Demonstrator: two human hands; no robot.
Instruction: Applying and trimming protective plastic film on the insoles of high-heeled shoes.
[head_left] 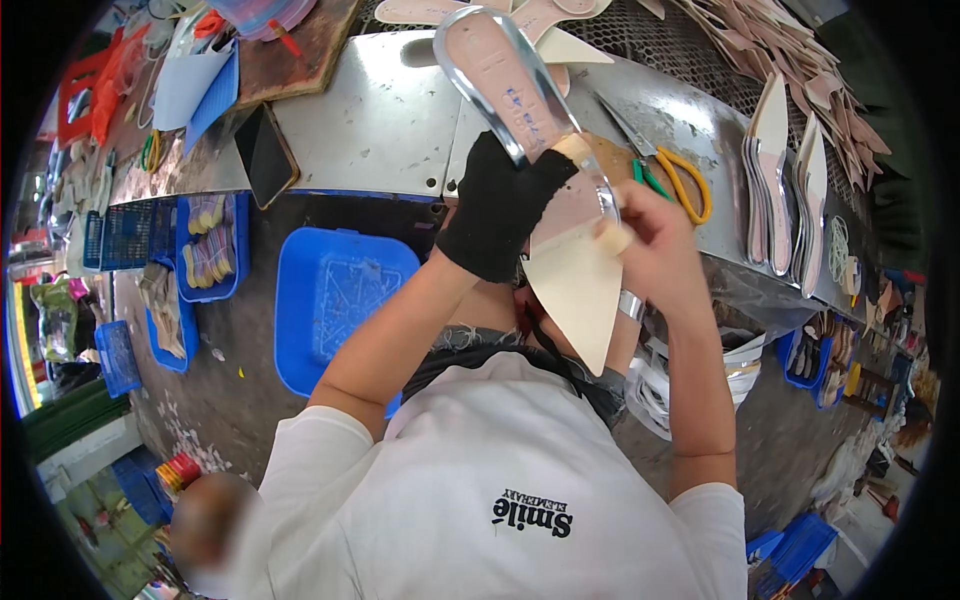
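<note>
A shoe insole (pixel 497 88) with a pink heel part, a cream pointed toe and a shiny silver strip along its edge is held above the bench's near edge. My left hand (pixel 503 208), in a black glove with a bare, tape-wrapped thumb tip, grips it around the middle. On the insole's right edge, my right hand (pixel 655 245) is bare and pinches at the silver strip (pixel 603 185) with bent fingers. It is slightly blurred, and a finger there also wears tape. Just beyond that hand, scissors (pixel 682 180) with orange and green handles lie on the bench.
More insoles (pixel 560 20) lie at the metal bench's (pixel 390 110) far side. Stacked insoles (pixel 768 200) stand at right, below a pile of pink pieces (pixel 790 60). A phone (pixel 266 155) sits at left. Below are a blue tub (pixel 295 330) and a coil of silver strip (pixel 655 390).
</note>
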